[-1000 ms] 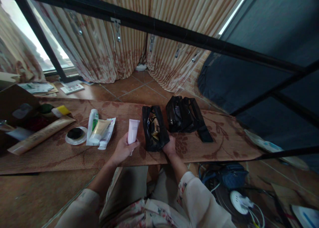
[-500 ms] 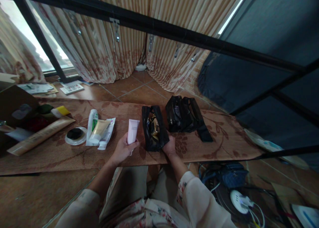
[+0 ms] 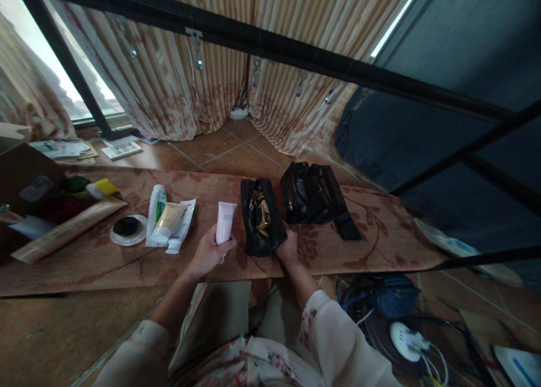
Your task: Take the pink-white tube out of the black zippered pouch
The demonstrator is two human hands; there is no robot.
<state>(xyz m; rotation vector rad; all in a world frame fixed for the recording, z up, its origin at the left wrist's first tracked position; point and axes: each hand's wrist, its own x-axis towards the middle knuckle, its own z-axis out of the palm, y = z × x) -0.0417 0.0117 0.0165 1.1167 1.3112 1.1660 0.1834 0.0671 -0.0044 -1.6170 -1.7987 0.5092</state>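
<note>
Left hand [image 3: 211, 250] closed round a pale pink tube [image 3: 226, 218], just below frame centre, flat end pointing up. Right hand [image 3: 288, 246] against the lower right side of an open black pouch [image 3: 276, 225], right of the tube; fingers hidden behind it, can't tell how closed. Gold-coloured items [image 3: 264, 217] sit inside. Tube looks light, soft-walled, smooth, maybe slippery; best held round its body, gently, since squeezing would dent it. Pouch looks thin and floppy, likely to sag; take it by side wall or rim, keep opening up so contents don't tip. More tubes [image 3: 169, 221] overlap left of centre, round container [image 3: 129, 229] beside them. Other black bags [image 3: 308, 198] right of the pouch, all on patterned cloth [image 3: 380, 235].
</note>
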